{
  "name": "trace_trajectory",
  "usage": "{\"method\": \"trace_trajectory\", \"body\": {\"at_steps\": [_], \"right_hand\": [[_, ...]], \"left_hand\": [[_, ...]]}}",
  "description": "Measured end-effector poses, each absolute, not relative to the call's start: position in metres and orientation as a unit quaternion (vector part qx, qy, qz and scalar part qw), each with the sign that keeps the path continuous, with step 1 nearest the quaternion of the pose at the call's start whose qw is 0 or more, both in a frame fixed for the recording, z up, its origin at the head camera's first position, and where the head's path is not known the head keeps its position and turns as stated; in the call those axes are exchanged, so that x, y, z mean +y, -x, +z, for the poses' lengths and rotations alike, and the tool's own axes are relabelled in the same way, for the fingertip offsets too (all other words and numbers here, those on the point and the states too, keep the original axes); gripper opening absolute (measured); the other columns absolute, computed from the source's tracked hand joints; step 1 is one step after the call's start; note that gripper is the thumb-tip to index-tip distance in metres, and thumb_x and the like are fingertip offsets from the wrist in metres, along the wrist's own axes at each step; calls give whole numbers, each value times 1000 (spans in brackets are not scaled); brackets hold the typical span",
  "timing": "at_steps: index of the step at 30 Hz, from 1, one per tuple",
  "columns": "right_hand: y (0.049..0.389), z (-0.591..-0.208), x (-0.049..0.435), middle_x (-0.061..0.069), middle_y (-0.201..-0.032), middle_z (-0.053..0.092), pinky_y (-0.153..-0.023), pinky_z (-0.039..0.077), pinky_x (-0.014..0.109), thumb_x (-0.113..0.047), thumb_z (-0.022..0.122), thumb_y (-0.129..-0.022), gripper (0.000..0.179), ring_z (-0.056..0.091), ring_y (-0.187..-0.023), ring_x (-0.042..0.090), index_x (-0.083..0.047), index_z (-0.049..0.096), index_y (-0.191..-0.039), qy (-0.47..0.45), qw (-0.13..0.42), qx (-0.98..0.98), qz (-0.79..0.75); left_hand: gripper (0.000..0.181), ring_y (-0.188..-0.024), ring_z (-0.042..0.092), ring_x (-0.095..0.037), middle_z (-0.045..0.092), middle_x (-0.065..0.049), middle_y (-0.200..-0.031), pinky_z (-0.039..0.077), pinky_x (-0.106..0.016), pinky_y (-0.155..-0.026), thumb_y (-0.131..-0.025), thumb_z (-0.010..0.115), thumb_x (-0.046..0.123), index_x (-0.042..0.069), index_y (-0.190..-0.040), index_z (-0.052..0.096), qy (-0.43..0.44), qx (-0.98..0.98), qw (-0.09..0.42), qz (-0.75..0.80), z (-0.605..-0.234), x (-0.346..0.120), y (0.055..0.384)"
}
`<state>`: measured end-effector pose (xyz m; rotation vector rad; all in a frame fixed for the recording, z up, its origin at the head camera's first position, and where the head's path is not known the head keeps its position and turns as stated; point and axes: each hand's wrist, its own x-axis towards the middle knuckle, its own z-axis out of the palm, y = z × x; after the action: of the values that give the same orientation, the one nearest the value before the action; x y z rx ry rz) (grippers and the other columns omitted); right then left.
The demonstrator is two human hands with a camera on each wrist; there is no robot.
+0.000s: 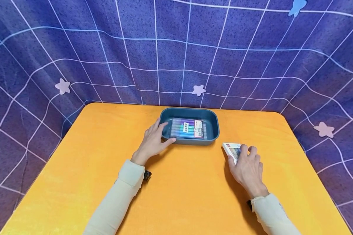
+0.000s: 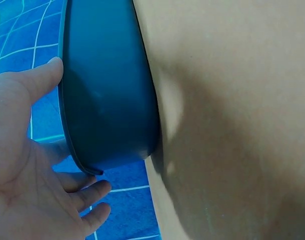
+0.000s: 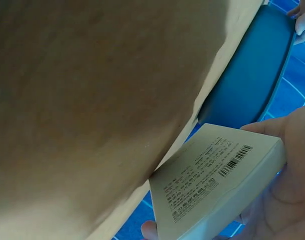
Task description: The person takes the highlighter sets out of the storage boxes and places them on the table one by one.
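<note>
A dark blue rectangular bin stands on the table; a clear pack of coloured pens lies inside it. My left hand is at the bin's left end. Its thumb touches the front rim and the index finger reaches over the left rim, while the other fingers hang loosely bent beside the bin. To the right of the bin, my right hand grips a flat white box between thumb and fingers. The box is tilted just over the table, its underside printed with small text and a barcode.
The yellow table ends at a back edge close behind the bin. A blue curtain with white grid lines and stars surrounds it at the back and sides. Dark wrist-worn devices sit under both cuffs.
</note>
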<state>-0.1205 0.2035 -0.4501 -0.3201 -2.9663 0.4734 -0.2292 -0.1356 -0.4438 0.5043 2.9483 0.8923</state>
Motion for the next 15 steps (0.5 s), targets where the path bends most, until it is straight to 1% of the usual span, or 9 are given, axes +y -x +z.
{"method": "trace_trajectory", "body": {"at_steps": [3,7,11,15], "right_hand": [[121,-450,203,31,-137,31,-74,42,59,-44,56,-95,69,45,-101,49,0,33,-142,116,30,-980,158],[121,-451,203,32,-133,33,-74,42,61,-45,61,-91,76,49,-95,49,0,30,-144,124,-10,-980,153],[121,-450,203,33,-125,39,-76,43,62,-50,64,-89,87,52,-94,48,0,24,-149,132,-46,-979,146],[122,-450,203,35,-117,48,-80,41,64,-54,65,-86,96,51,-100,48,-1,20,-152,136,-75,-978,136]], "left_hand": [[81,-154,20,-42,8,-17,-171,15,-61,-124,-94,61,58,16,-157,32,-163,945,7,284,-445,-136,230],[81,-155,19,-42,8,-17,-171,15,-61,-124,-94,61,58,16,-157,32,-164,945,7,284,-445,-136,230],[82,-155,20,-43,8,-18,-171,15,-62,-124,-94,61,58,16,-157,32,-166,944,6,285,-445,-136,230],[82,-154,20,-43,8,-18,-171,15,-61,-124,-94,62,58,16,-157,32,-167,944,5,285,-445,-136,230]]}}
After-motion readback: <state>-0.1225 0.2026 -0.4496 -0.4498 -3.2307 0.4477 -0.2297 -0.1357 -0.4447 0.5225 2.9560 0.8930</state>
